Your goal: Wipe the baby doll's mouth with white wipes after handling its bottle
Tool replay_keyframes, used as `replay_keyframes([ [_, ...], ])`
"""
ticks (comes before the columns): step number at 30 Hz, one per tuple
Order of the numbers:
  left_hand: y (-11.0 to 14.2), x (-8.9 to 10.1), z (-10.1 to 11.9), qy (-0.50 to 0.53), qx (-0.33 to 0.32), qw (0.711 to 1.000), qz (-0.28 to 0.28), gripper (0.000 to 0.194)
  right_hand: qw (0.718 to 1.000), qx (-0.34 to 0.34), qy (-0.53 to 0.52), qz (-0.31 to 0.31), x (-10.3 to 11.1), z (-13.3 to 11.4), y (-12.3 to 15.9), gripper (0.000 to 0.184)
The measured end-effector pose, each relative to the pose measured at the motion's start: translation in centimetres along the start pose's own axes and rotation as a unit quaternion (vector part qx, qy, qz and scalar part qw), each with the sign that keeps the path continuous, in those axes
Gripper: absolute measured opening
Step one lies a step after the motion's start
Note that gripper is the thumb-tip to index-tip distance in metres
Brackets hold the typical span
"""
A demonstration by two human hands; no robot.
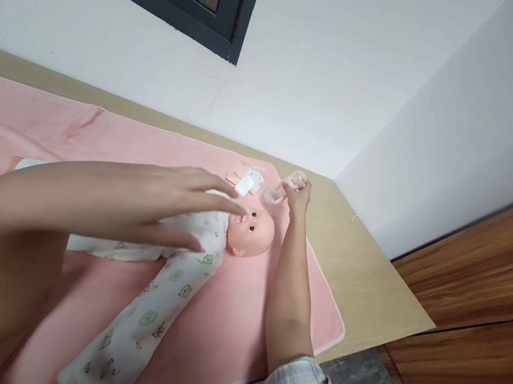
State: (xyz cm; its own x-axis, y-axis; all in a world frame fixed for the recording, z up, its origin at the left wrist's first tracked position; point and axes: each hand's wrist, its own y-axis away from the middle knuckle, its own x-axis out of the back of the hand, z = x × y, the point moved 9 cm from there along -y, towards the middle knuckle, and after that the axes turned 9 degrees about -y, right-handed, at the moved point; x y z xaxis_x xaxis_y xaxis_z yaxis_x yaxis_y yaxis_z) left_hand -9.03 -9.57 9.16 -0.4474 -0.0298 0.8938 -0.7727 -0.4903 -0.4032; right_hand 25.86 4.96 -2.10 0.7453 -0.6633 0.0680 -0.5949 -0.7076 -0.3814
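A baby doll [252, 234] lies on its back on a pink blanket [224, 319], its head toward the right. It wears a white garment [178, 284] printed with small green and brown animals, one sleeve spread toward me. Over the doll's chest and chin reaches my left hand [179, 205], fingers stretched out and apart, holding nothing; whether it touches the doll I cannot tell. Beyond the doll's head, my right hand [299, 198] grips a clear bottle [281, 191], which is tilted above or on the blanket's corner.
Beside the bottle lies a small packet of wipes or tissues [245, 178], white and peach. The blanket covers much of a light wooden table [349, 255] against a white wall. A dark window frame [235, 29] is above, and wood-grain cabinet panels [486, 325] stand at the right.
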Motion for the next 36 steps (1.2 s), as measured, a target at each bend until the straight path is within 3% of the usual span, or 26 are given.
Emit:
replay_keyframes([
  [3,-1.2,-1.3,-1.1,-0.022,-0.021,0.998,-0.047,0.059,0.994,-0.002,-0.105,-0.042,-1.6,-1.9,0.4,0.05],
  [9,-3.5,0.1,-4.8,-0.073,0.067,0.99,0.097,0.053,0.954,0.02,-0.241,-0.177,-5.8,-9.0,4.6,0.054],
  [12,-3.9,0.4,-4.7,-0.075,0.085,0.982,0.152,0.053,0.931,0.037,-0.276,-0.236,-7.7,-12.4,8.1,0.059],
  [16,-4.1,0.2,-4.3,-0.055,0.089,0.98,0.171,0.061,0.911,0.056,-0.289,-0.288,-9.6,-15.2,12.2,0.066],
  [25,-4.3,0.0,-4.8,-0.051,0.155,0.973,0.164,0.059,0.903,0.066,-0.29,-0.309,-10.9,-16.7,15.4,0.077],
  [31,-4.3,-0.4,-5.5,-0.078,0.193,0.966,0.151,0.05,0.9,0.069,-0.303,-0.305,-11.3,-16.6,15.6,0.076],
  [36,-4.2,-0.6,-7.0,-0.087,0.222,0.962,0.134,0.049,0.909,0.094,-0.297,-0.278,-10.0,-16.8,14.2,0.068],
])
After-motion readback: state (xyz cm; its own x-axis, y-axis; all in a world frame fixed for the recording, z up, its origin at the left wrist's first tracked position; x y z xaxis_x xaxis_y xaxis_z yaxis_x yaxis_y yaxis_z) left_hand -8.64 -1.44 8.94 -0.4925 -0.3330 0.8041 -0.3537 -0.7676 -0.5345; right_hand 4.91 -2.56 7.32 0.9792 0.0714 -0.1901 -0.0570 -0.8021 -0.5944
